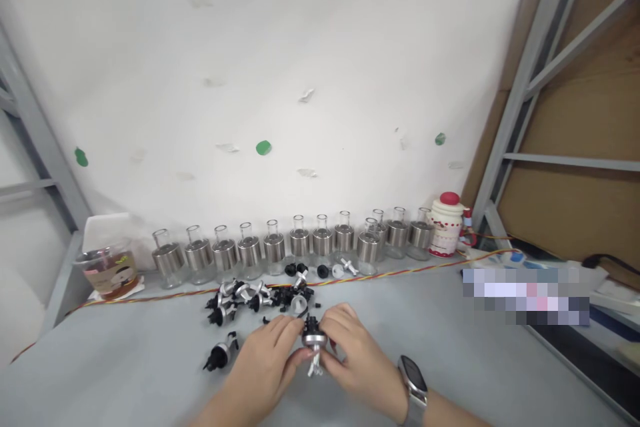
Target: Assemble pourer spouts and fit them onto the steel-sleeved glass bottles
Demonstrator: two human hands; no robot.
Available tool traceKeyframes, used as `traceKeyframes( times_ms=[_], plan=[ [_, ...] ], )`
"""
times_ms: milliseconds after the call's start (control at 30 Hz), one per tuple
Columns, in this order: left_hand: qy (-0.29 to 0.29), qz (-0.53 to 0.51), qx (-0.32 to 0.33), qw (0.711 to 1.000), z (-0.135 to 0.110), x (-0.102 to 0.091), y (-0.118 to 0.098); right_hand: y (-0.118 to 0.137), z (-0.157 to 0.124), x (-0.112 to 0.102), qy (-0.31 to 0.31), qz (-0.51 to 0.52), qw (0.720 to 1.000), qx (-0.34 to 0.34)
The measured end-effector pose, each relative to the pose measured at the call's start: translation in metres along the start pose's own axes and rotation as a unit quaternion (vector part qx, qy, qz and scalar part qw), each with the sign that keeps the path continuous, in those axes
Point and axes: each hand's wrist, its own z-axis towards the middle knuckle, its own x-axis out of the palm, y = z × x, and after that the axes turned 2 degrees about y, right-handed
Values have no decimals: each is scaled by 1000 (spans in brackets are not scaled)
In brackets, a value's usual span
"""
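Between both my hands is a black and silver bottle pourer (313,340), its black ribbed end pointing away and its pale spout toward me. My left hand (270,357) pinches it from the left with thumb and fingers. From the other side my right hand (353,353), with a watch on the wrist, grips it too. One more pourer (220,355) lies alone to the left of my left hand. Beyond my hands is a pile of pourers and loose parts (255,297), with a clear round piece (299,305) at its near right side.
Several glass bottles (275,247) with metal bands line the wall. A tub of amber liquid (113,273) stands at the left, a white jar with red lid (446,227) at the right. A twisted wire (390,274) crosses the grey table (125,360). Papers lie at the right.
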Motion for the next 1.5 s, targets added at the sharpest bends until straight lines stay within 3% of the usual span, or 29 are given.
traceKeyframes(
  times_ms=[100, 267, 433, 567, 667, 833, 1033, 1167, 1267, 1400, 1500],
  plan=[
    [4, -33, -30, 999, 1, 4, 1, -1, -1, 4, 22, -19, 1000, 9],
    [2, 31, -1, 1000, 2, 7, 1, -2, -2, 7, 25, -71, 996, 43],
    [29, 56, 8, 998, 1, 8, -1, 0, -1, 1, 19, -140, 990, -14],
    [46, 74, 33, 996, 0, 11, -6, -1, -2, -2, 53, -199, 975, -79],
    [54, 63, 51, 995, 0, 10, -8, -6, -2, -1, 67, -175, 976, -113],
    [73, 31, 8, 997, 0, 9, -2, -8, -2, 1, 43, -102, 991, -78],
    [30, 103, 58, 993, -2, 12, 1, -7, -2, 0, 45, -67, 993, -84],
    [26, 60, 3, 998, 1, 6, -1, -12, -1, 3, 36, -84, 991, -96],
    [58, 38, -23, 997, 2, 9, 1, -14, -1, 5, 62, -82, 993, -61],
    [116, 47, -33, 992, 0, 29, 6, -11, 0, 4, 73, -70, 994, 42],
    [103, 37, -64, 992, -3, 40, 8, -8, 0, 4, 92, -65, 991, 68]
  ],
)
